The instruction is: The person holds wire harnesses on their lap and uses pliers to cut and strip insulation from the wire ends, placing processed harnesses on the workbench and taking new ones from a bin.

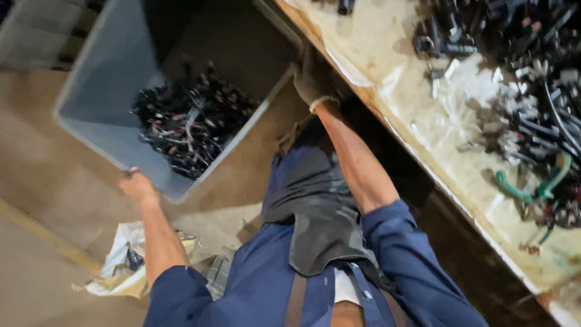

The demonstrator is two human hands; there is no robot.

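A worn wooden workbench (423,130) stood beside a tilted grey plastic bin (103,91) of black cable parts (187,121), likely heavy, clamped at opposite rims by the left hand (138,186) and gloved right hand (311,85).

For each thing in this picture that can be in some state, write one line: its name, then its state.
Grey plastic bin: tilted, partly filled.
Tangle of black cables: heaped in the bin's lower corner.
Left hand: bare, gripping the bin's rim.
Right hand: gloved, on the bin's far corner.
Workbench: strewn with cables and connectors.
Crumpled paper: lying on the floor.
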